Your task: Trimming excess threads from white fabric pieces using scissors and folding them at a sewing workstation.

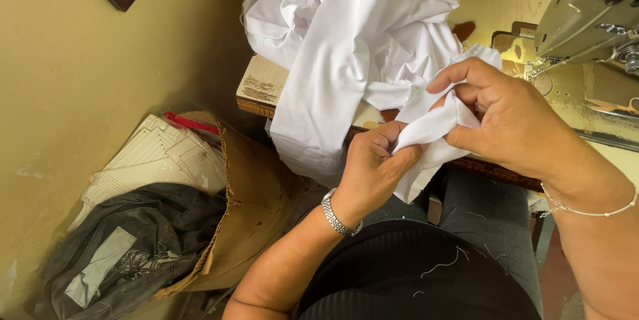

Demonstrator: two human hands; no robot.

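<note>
Fingers of both my hands pinch one small white cloth piece above my lap.

Left hand, with a metal wristwatch, is curled tight on the piece's lower fold, thumb and knuckles pressing it; right hand, with a thin bracelet, grips the upper end between thumb and forefinger, the other fingers bent over it. I see the piece held just in front of the wooden table edge, beside a large heap of white fabric that spills over that edge. A grey sewing machine stands at my right. Down on the floor at my left lie a dark bag, cardboard and pale paper patterns.
</note>
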